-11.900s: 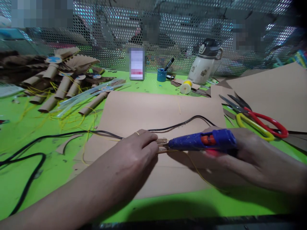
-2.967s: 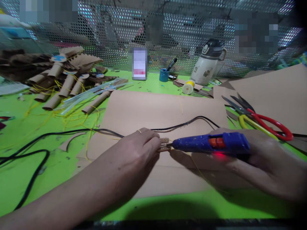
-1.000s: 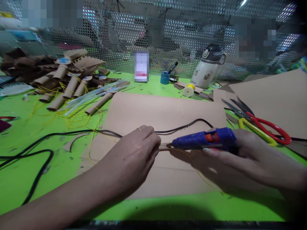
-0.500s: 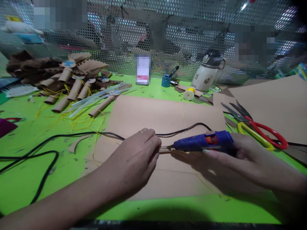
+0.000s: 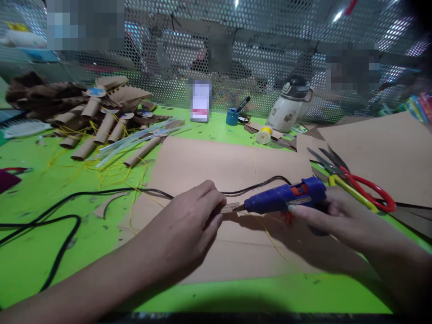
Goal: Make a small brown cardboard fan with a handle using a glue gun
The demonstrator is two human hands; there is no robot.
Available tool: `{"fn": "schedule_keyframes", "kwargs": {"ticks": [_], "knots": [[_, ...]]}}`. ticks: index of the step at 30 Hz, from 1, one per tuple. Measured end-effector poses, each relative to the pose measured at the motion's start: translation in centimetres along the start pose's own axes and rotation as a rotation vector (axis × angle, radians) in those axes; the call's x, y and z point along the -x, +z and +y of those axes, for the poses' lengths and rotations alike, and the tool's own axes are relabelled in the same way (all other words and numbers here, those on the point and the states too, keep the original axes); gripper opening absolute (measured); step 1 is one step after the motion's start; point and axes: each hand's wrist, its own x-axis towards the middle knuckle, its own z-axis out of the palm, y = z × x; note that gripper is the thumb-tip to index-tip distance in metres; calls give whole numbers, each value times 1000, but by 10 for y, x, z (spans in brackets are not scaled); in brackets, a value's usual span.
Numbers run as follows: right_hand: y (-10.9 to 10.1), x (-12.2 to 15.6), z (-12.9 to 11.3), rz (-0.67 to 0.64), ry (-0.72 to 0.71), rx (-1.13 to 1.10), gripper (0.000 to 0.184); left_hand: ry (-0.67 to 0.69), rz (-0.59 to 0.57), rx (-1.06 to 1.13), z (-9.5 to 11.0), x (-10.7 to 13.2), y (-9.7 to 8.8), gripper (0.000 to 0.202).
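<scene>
My left hand [image 5: 189, 220] rests on a brown cardboard sheet [image 5: 216, 162], fingers closed on a small folded cardboard piece [image 5: 230, 207] that sticks out to the right. My right hand [image 5: 332, 220] grips a blue hot glue gun [image 5: 286, 198] lying almost level. Its nozzle points left and touches the end of the cardboard piece. The gun's black cord [image 5: 101, 194] runs left across the sheet and over the green table [image 5: 40, 252].
Cardboard tubes [image 5: 101, 130] and clear glue sticks [image 5: 135, 137] lie at back left among yellow strings. Red and yellow scissors [image 5: 354, 184] rest on another cardboard sheet [image 5: 384, 144] at right. A phone [image 5: 200, 101], a blue pot [image 5: 232, 116], a yellow spool [image 5: 263, 134] and a bottle [image 5: 289, 105] stand before the mesh wall.
The glue gun's rear has lifted and turned slightly, its nozzle staying at the cardboard piece. My left hand keeps hold in the same place. The view has tilted up a little.
</scene>
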Motion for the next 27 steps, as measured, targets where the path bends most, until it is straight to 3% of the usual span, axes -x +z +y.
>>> {"fn": "schedule_keyframes", "kwargs": {"ticks": [10, 27], "knots": [[-1, -1, 1, 53, -13, 88, 30, 31, -13, 52, 1, 1, -1, 18], [0, 2, 0, 79, -86, 118, 13, 17, 3, 48, 2, 2, 1, 19]]}}
